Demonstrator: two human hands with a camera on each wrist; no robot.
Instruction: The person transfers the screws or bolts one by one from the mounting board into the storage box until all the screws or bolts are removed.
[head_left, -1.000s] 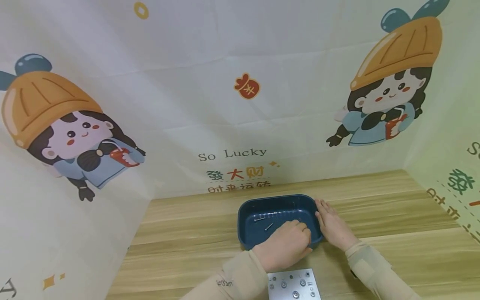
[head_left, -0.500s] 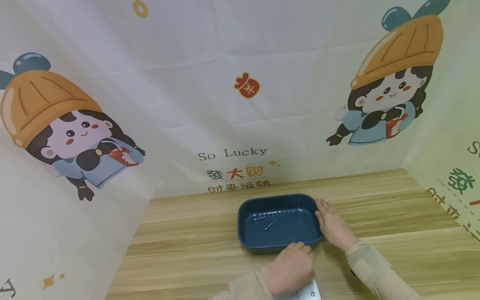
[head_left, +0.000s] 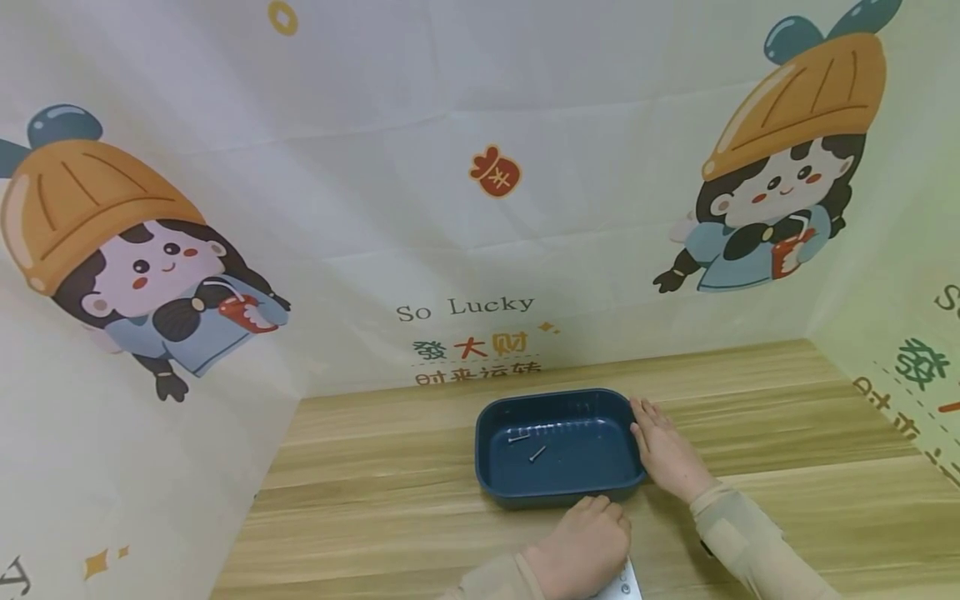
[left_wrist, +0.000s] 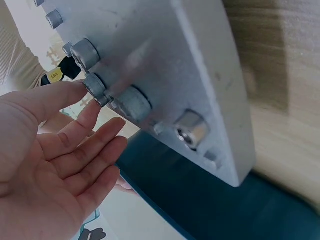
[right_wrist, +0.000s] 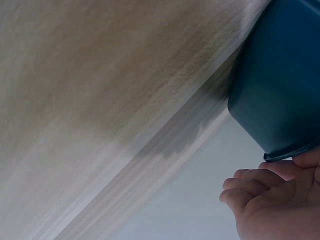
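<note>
In the left wrist view, a silver metal block (left_wrist: 145,45) carries several socket-head bolts. My left hand (left_wrist: 65,165) pinches one small bolt (left_wrist: 93,84) between thumb and index fingertip, the other fingers loosely extended. From the head view, the back of the left hand (head_left: 585,546) covers most of the block (head_left: 626,586). My right hand (head_left: 671,454) rests along the right rim of a dark blue bin (head_left: 510,497), its fingers stretched out. In the right wrist view, the right hand (right_wrist: 280,195) touches the bin's rim (right_wrist: 285,152) with thumb and index finger.
Two loose screws, one farther back (head_left: 519,437) and one nearer (head_left: 537,454), lie on the bin's floor. The bin stands on a wood-grain table (head_left: 360,492) just beyond the block. Printed cloth walls (head_left: 360,208) enclose the table at the back and both sides.
My left hand has come out of the bin, moved back toward me and settled over the block. The right hand and the bin have stayed put.
</note>
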